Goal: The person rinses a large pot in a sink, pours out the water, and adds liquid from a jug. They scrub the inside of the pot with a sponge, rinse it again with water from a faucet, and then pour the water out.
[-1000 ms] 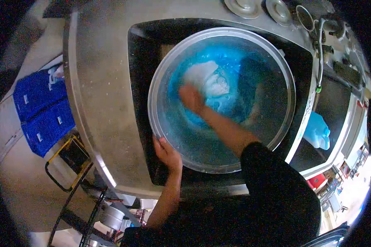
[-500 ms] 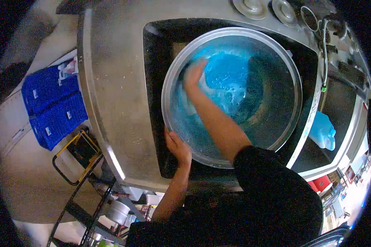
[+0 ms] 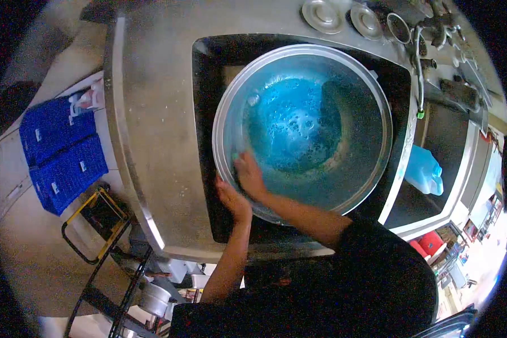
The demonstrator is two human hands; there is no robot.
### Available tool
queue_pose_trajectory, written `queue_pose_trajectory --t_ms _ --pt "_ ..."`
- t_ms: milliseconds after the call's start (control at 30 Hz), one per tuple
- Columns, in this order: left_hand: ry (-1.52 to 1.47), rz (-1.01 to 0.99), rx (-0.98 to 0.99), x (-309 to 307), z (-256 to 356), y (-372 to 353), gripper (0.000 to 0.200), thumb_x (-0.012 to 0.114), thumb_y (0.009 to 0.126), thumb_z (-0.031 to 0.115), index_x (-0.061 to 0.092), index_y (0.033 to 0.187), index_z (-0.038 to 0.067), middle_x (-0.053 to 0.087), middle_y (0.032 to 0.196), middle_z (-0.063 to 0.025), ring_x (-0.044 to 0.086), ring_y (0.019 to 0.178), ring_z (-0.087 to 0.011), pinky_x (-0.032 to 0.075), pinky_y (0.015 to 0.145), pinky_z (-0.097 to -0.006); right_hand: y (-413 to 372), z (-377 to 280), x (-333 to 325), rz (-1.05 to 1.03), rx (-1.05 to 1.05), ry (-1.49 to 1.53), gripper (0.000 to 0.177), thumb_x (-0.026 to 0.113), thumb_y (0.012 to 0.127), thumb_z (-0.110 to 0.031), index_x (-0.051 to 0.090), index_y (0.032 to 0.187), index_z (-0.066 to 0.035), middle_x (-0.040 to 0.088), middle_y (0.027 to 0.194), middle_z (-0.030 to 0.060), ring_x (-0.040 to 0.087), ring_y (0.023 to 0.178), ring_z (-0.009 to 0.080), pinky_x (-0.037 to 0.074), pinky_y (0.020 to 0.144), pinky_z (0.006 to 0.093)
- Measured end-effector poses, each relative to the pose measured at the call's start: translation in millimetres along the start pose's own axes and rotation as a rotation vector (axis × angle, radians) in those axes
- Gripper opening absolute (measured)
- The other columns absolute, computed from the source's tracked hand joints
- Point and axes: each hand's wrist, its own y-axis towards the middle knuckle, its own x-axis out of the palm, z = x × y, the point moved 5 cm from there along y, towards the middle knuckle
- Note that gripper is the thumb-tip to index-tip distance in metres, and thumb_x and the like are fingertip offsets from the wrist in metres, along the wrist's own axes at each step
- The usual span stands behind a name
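Observation:
A large round metal pot [image 3: 372, 169] lies in a dark sink basin [image 3: 205, 141], its mouth facing me. Blue, bubbly liquid [image 3: 298, 121] covers its bottom. My left hand [image 3: 235, 204] holds the pot from outside at the lower left rim, fingers against the wall. Inside the pot, my right hand [image 3: 250, 176] is at the lower left wall, close to the left one. Its fingers are curled and slightly blurred. A small greenish patch shows by the fingertips, too indistinct to name.
To the right, a jug of blue liquid [image 3: 425, 170] lies in a neighbouring basin. Round metal lids [image 3: 323, 16] and a faucet [image 3: 419, 79] are along the back. Blue crates [image 3: 67, 152] and a yellow-black cart frame [image 3: 98, 225] stand on the floor at left.
My right hand has moved down along the pot's inner wall, from the upper left to the lower left. My left hand stays at the rim. The view has shifted slightly.

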Motion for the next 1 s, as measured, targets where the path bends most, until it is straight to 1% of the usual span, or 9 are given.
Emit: queue_pose_trajectory --t_ms 100,167,467,567,667,733,833,933,1000 --pt "-0.085 0.008 -0.087 -1.4 -21.6 -1.2 0.063 0.026 0.100 0.052 0.047 0.132 0.001 0.053 0.129 -0.0158 0.051 0.118 -0.0296 0.037 0.102 -0.0415 31.9 -28.0 -0.5 -0.091 0.292 0.039 0.051 0.047 0.097 -0.019 0.033 0.139 0.006 0.042 0.139 0.0238 0.038 0.132 0.0333 0.025 0.111 0.0378" --pt "-0.106 -0.017 -0.089 3.6 -11.0 0.0 0.068 0.024 0.100 0.055 0.046 0.132 -0.001 0.052 0.130 -0.0168 0.050 0.119 -0.0302 0.036 0.103 -0.0416 99.1 -37.5 7.0 0.524 0.000 0.174 0.044 0.044 0.098 -0.019 0.040 0.134 0.007 0.044 0.135 0.0269 0.039 0.130 0.0349 0.027 0.110 0.0388" --pt "-0.194 -0.094 -0.079 6.3 -4.7 -1.8 0.076 0.020 0.098 0.060 0.045 0.135 -0.002 0.050 0.131 -0.0188 0.046 0.123 -0.0298 0.031 0.105 -0.0406 -45.6 61.1 -19.8 -0.125 -0.026 -0.319 0.036 0.045 0.095 -0.024 0.055 0.118 0.002 0.051 0.128 0.0253 0.048 0.119 0.0386 0.036 0.102 0.0435" --pt "-0.228 -0.095 -0.054 3.7 2.9 3.5 0.079 0.018 0.097 0.062 0.046 0.134 -0.001 0.050 0.132 -0.0170 0.045 0.124 -0.0293 0.030 0.107 -0.0411 3.0 -45.8 -3.7 0.153 0.007 -0.001 0.029 0.050 0.093 -0.021 0.059 0.111 0.000 0.056 0.121 0.0225 0.051 0.115 0.0382 0.040 0.098 0.0428" --pt "-0.441 -0.113 -0.113 3.4 -13.9 4.0 0.079 0.017 0.096 0.063 0.047 0.134 0.000 0.050 0.133 -0.0143 0.045 0.124 -0.0282 0.030 0.108 -0.0413 24.9 -90.6 -5.0 0.324 -0.246 -0.033 0.025 0.055 0.091 -0.017 0.060 0.108 -0.001 0.058 0.114 0.0209 0.053 0.111 0.0387 0.042 0.096 0.0419" --pt "-0.821 -0.157 -0.237 13.1 2.6 -0.3 0.077 0.017 0.097 0.062 0.049 0.133 0.002 0.050 0.134 -0.0127 0.045 0.123 -0.0274 0.030 0.108 -0.0408 -40.2 -49.8 -21.3 0.014 -0.232 -0.195 0.026 0.059 0.088 -0.015 0.061 0.111 -0.003 0.060 0.109 0.0202 0.055 0.109 0.0377 0.044 0.094 0.0433" --pt "-0.782 -0.059 -0.320 9.0 3.4 -2.0 0.073 0.019 0.098 0.059 0.049 0.132 0.001 0.050 0.133 -0.0116 0.046 0.123 -0.0265 0.031 0.108 -0.0400 -114.8 -23.5 -87.5 -0.440 -0.368 -0.446 0.028 0.059 0.088 -0.015 0.061 0.114 -0.004 0.060 0.111 0.0205 0.055 0.109 0.0374 0.044 0.095 0.0452" --pt "-0.507 -0.023 -0.221 4.9 15.8 -4.4 0.071 0.018 0.099 0.056 0.050 0.131 0.001 0.052 0.131 -0.0114 0.047 0.121 -0.0254 0.033 0.106 -0.0394 -99.3 -37.6 -74.5 -0.421 -0.236 -0.299 0.028 0.055 0.090 -0.016 0.060 0.114 -0.003 0.058 0.118 0.0214 0.053 0.112 0.0384 0.041 0.098 0.0456" --pt "-0.418 -0.052 -0.152 3.4 10.8 -1.8 0.072 0.019 0.099 0.057 0.051 0.129 0.000 0.055 0.128 -0.0116 0.049 0.119 -0.0242 0.037 0.102 -0.0382 -67.7 -45.2 -34.2 -0.126 -0.269 -0.241 0.029 0.054 0.089 -0.015 0.059 0.114 -0.001 0.056 0.121 0.0216 0.052 0.113 0.0394 0.040 0.100 0.0460"
